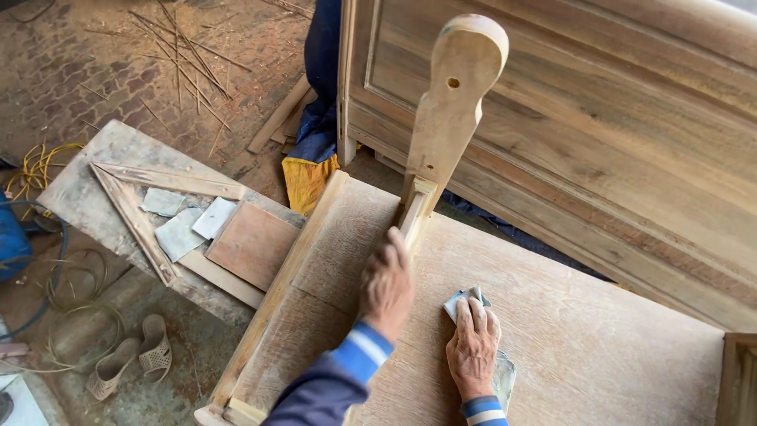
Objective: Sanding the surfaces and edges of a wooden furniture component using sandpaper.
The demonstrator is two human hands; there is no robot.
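Note:
My left hand rests on the base of an upright shaped wooden post where it joins a large bare wooden panel. Its fingers curl around the post's foot. My right hand lies flat on the panel, pressing down a grey sheet of sandpaper that sticks out past my fingertips and beside my wrist. Both sleeves are dark blue with light stripes.
A big framed wooden panel leans behind the post. At left, a low bench carries a wooden triangle frame, a square board and sandpaper scraps. Sandals, cables and sticks lie on the floor.

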